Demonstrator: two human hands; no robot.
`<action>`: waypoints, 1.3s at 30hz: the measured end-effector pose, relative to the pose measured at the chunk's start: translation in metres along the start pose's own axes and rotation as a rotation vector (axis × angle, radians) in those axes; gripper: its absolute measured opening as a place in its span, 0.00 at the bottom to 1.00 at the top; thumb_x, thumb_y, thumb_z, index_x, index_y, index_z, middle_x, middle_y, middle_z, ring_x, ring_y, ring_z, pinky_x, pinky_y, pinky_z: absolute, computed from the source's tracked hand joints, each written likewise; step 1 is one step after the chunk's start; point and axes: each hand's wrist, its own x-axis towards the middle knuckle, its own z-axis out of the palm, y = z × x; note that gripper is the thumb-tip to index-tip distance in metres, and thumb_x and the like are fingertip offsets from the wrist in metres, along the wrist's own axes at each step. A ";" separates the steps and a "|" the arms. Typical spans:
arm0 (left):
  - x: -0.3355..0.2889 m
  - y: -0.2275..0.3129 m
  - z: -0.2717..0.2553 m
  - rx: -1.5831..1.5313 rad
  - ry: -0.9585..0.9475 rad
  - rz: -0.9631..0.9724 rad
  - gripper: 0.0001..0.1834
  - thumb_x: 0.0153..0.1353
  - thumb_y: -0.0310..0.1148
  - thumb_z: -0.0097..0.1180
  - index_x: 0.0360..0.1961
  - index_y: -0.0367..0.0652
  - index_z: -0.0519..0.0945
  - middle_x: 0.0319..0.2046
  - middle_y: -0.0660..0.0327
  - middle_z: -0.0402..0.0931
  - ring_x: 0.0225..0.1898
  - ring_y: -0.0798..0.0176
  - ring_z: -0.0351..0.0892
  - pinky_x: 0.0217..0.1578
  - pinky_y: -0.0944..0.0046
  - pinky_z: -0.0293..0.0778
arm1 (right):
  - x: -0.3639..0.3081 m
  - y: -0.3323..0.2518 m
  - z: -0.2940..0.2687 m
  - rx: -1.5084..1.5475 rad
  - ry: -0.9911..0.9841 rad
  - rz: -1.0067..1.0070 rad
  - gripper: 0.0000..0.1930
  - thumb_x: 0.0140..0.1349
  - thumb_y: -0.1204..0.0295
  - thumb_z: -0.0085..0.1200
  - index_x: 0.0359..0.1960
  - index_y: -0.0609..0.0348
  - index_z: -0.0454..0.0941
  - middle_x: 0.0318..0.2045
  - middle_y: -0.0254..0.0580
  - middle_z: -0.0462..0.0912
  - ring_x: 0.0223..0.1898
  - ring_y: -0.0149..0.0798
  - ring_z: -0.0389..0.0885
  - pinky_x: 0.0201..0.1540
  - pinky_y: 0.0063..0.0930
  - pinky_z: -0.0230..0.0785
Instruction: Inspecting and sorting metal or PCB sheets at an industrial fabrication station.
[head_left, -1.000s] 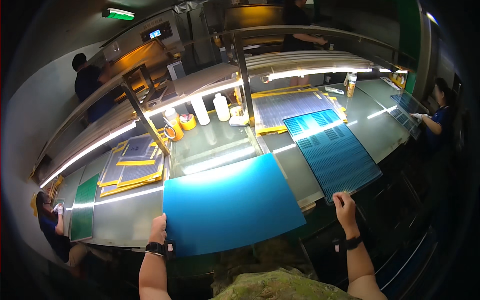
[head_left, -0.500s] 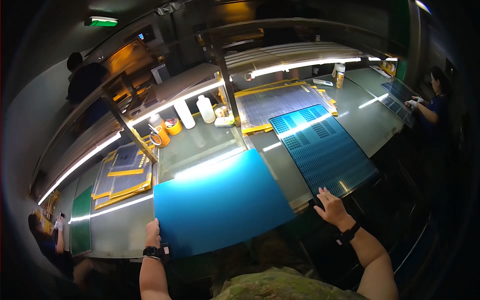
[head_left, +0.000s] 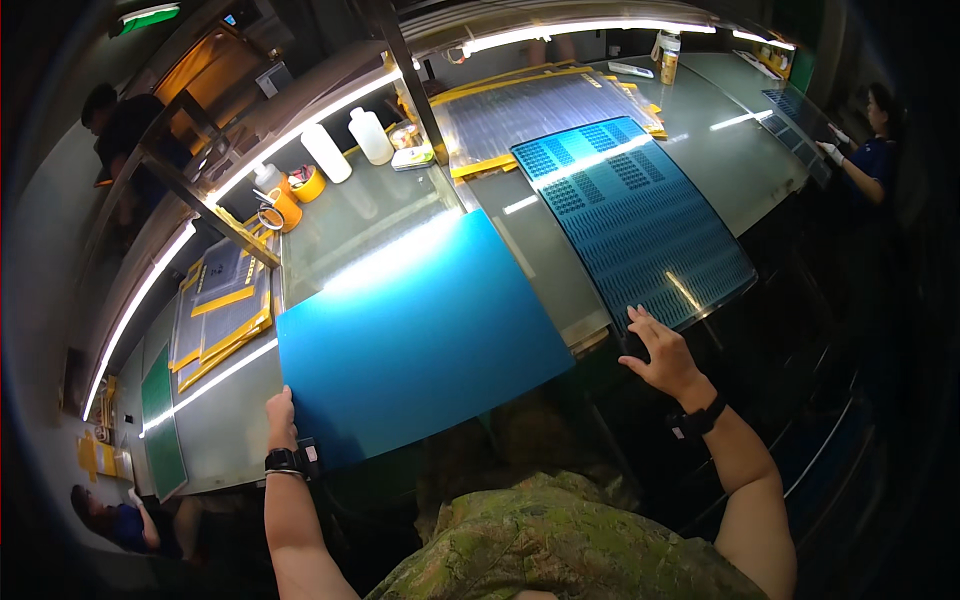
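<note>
A plain glossy blue sheet lies on the bench, its near edge jutting past the bench front. My left hand grips it at the near left corner, fingers closed and partly hidden. To the right lies a darker blue panel with rows of small printed patterns and a black edge. My right hand is at that panel's near left corner, thumb and fingers apart, the fingertips by its edge. Whether they touch it, I cannot tell.
Yellow-edged film sheets lie behind the panel, with another stack at the left. White bottles and an orange tape roll stand under the lit shelf. A green board lies far left. Co-workers are at both ends.
The view has shifted, so the bench things appear higher and further left. My left hand keeps its hold on the blue sheet; my right hand stays by the patterned panel's corner.
</note>
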 end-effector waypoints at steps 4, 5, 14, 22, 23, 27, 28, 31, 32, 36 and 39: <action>0.002 -0.005 -0.012 0.012 0.022 0.015 0.17 0.58 0.39 0.50 0.25 0.31 0.75 0.23 0.58 0.72 0.25 0.64 0.67 0.27 0.59 0.65 | -0.001 -0.002 -0.001 0.011 -0.014 0.007 0.22 0.45 0.67 0.63 0.39 0.64 0.68 0.53 0.55 0.68 0.57 0.55 0.64 0.56 0.38 0.62; 0.014 -0.015 -0.031 0.093 -0.002 0.017 0.17 0.57 0.39 0.50 0.27 0.31 0.75 0.24 0.57 0.72 0.25 0.62 0.69 0.28 0.59 0.66 | 0.003 -0.005 0.001 0.017 -0.008 -0.001 0.22 0.45 0.67 0.63 0.39 0.64 0.68 0.53 0.55 0.68 0.57 0.55 0.64 0.56 0.38 0.62; -0.042 0.060 0.009 0.708 0.351 0.508 0.17 0.54 0.39 0.53 0.39 0.37 0.72 0.40 0.49 0.70 0.47 0.51 0.68 0.48 0.56 0.63 | -0.002 -0.004 -0.002 0.075 0.025 0.029 0.25 0.41 0.69 0.65 0.41 0.64 0.68 0.53 0.50 0.69 0.57 0.52 0.64 0.58 0.37 0.61; -0.106 0.134 0.106 0.393 -0.041 1.009 0.16 0.51 0.30 0.57 0.40 0.34 0.72 0.41 0.49 0.70 0.48 0.49 0.66 0.51 0.56 0.61 | 0.001 0.003 -0.001 -0.002 0.044 -0.011 0.18 0.50 0.68 0.58 0.40 0.66 0.70 0.50 0.56 0.70 0.55 0.55 0.66 0.54 0.37 0.66; -0.110 0.139 0.120 0.368 -0.087 1.064 0.16 0.50 0.28 0.58 0.39 0.34 0.72 0.42 0.49 0.70 0.49 0.48 0.66 0.52 0.56 0.60 | 0.004 0.000 -0.001 -0.023 0.030 -0.041 0.14 0.52 0.70 0.55 0.37 0.66 0.71 0.50 0.57 0.70 0.54 0.55 0.68 0.52 0.38 0.67; -0.169 0.173 0.191 0.363 -0.279 1.192 0.18 0.49 0.29 0.59 0.42 0.38 0.73 0.50 0.45 0.66 0.54 0.45 0.63 0.54 0.54 0.61 | 0.008 0.017 0.011 -0.128 0.102 -0.200 0.04 0.54 0.75 0.49 0.28 0.64 0.72 0.34 0.51 0.79 0.36 0.49 0.80 0.40 0.32 0.74; -0.189 0.181 0.204 0.377 -0.333 1.222 0.18 0.50 0.30 0.59 0.42 0.38 0.73 0.52 0.45 0.64 0.54 0.45 0.63 0.54 0.53 0.61 | 0.017 0.018 -0.007 -0.149 0.117 -0.201 0.04 0.54 0.75 0.49 0.28 0.64 0.72 0.34 0.51 0.79 0.36 0.49 0.80 0.40 0.32 0.74; -0.233 0.194 0.242 0.401 -0.486 1.439 0.19 0.50 0.34 0.59 0.43 0.40 0.74 0.52 0.49 0.64 0.55 0.46 0.62 0.53 0.53 0.61 | 0.050 0.027 -0.067 0.500 0.499 0.372 0.07 0.60 0.76 0.45 0.24 0.63 0.71 0.21 0.43 0.80 0.27 0.36 0.81 0.32 0.23 0.72; -0.247 0.199 0.253 0.374 -0.578 1.445 0.20 0.49 0.36 0.60 0.43 0.41 0.74 0.53 0.50 0.64 0.57 0.48 0.61 0.53 0.53 0.60 | 0.059 0.034 -0.080 0.667 0.665 0.326 0.08 0.61 0.75 0.45 0.24 0.64 0.71 0.20 0.40 0.80 0.28 0.33 0.81 0.31 0.23 0.71; -0.264 0.199 0.306 0.429 -0.668 1.642 0.35 0.47 0.51 0.60 0.53 0.43 0.69 0.60 0.51 0.57 0.63 0.49 0.51 0.58 0.48 0.52 | 0.081 0.045 -0.108 0.277 0.512 0.248 0.06 0.58 0.75 0.48 0.24 0.62 0.73 0.22 0.41 0.80 0.27 0.39 0.80 0.30 0.26 0.70; -0.269 0.198 0.346 0.760 -0.681 1.677 0.59 0.32 0.70 0.57 0.64 0.49 0.53 0.66 0.55 0.43 0.67 0.51 0.36 0.60 0.37 0.38 | 0.090 0.045 -0.128 0.021 0.468 0.212 0.04 0.55 0.76 0.49 0.24 0.60 0.74 0.23 0.41 0.80 0.27 0.43 0.79 0.29 0.28 0.70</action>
